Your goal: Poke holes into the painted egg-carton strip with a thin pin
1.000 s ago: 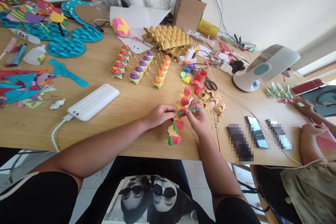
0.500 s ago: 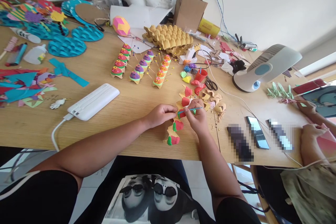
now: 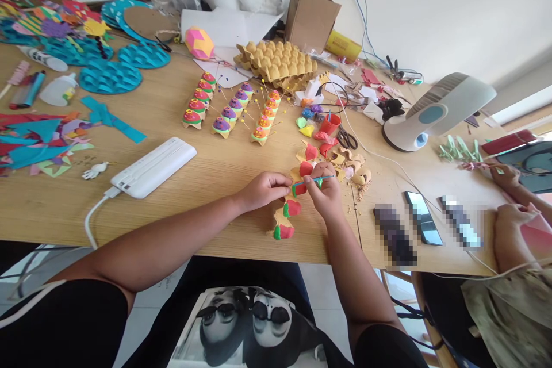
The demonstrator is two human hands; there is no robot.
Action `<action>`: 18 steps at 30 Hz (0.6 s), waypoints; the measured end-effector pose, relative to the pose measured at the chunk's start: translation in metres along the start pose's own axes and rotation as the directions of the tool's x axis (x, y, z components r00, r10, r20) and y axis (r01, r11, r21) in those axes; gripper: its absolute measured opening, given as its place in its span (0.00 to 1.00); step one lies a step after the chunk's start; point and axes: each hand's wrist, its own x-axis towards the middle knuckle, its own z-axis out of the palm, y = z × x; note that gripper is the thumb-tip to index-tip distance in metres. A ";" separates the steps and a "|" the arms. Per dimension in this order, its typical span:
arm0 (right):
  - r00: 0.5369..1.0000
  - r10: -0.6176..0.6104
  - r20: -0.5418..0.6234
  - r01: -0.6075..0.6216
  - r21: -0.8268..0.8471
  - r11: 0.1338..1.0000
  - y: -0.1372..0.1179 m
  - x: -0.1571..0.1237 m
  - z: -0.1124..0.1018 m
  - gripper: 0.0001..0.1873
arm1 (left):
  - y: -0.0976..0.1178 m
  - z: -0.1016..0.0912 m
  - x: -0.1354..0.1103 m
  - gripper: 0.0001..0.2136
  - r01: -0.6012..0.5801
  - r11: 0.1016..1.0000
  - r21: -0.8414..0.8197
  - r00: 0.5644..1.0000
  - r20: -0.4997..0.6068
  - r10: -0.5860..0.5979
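A strip of egg carton (image 3: 292, 208) lies near the table's front edge, its cups covered with red clay and some edged in green. My left hand (image 3: 268, 190) is closed, thumb and fingers pinching the strip's left side around its middle. In my right hand (image 3: 324, 192) is a thin blue modelling stick (image 3: 317, 179), held like a pen. It lies across the middle cup, by the green clay; its exact tip is hard to make out. My fingers partly hide that cup.
Three decorated carton strips (image 3: 233, 108) with pins stand farther back. Scissors (image 3: 347, 138), clay lumps and carton scraps (image 3: 350, 164) lie just beyond my right hand. A white power bank (image 3: 153, 167) is left, a fan (image 3: 435, 112) and phones right. Another person's hands (image 3: 513, 224) work at far right.
Very little differs. The carton strip has shifted or tilted slightly under my fingers, and the blue stick has moved a touch to the right with my right hand.
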 end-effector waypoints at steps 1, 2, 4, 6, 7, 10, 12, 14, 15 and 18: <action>1.000 -0.001 -0.001 0.001 -0.013 1.000 0.000 0.000 0.000 0.12 | 0.000 0.000 0.000 0.10 0.001 1.000 0.000 1.000 0.000 -0.001; 1.000 -0.002 -0.002 0.002 -0.022 1.000 0.000 0.001 0.000 0.12 | 0.000 0.000 0.000 0.10 0.005 1.000 -0.003 1.000 0.001 -0.005; 1.000 -0.001 -0.005 0.001 -0.012 1.000 0.001 0.000 0.000 0.12 | -0.001 0.000 0.000 0.10 0.012 1.000 -0.015 1.000 0.005 -0.012; 1.000 0.002 -0.002 -0.002 0.030 1.000 0.003 0.000 0.000 0.12 | 0.000 0.000 0.000 0.10 0.014 1.000 -0.024 1.000 0.006 -0.014; 1.000 0.002 0.001 -0.002 0.050 0.999 0.004 -0.001 0.000 0.13 | 0.000 0.000 0.000 0.10 0.013 1.000 -0.026 1.000 0.006 -0.013; 1.000 -0.010 0.023 0.008 0.074 0.997 0.004 -0.002 0.000 0.14 | 0.000 0.000 0.000 0.10 0.006 1.000 -0.028 1.000 0.006 -0.006; 0.999 -0.024 0.034 0.023 0.053 0.998 0.003 -0.002 0.000 0.14 | 0.000 0.000 0.000 0.09 0.003 0.999 -0.033 1.000 0.006 -0.002; 0.999 -0.035 0.034 0.034 0.020 0.999 0.001 -0.002 0.000 0.13 | 0.001 0.000 0.000 0.09 0.001 0.999 -0.041 1.000 0.011 -0.001; 0.999 -0.037 0.030 0.037 0.003 0.999 0.000 -0.002 0.000 0.13 | 0.001 0.000 0.000 0.09 0.000 0.999 -0.043 1.000 0.014 0.001; 0.999 -0.044 0.020 0.044 -0.029 0.999 -0.002 -0.001 0.001 0.12 | 0.001 0.000 0.001 0.09 -0.014 0.999 -0.029 1.000 0.020 0.015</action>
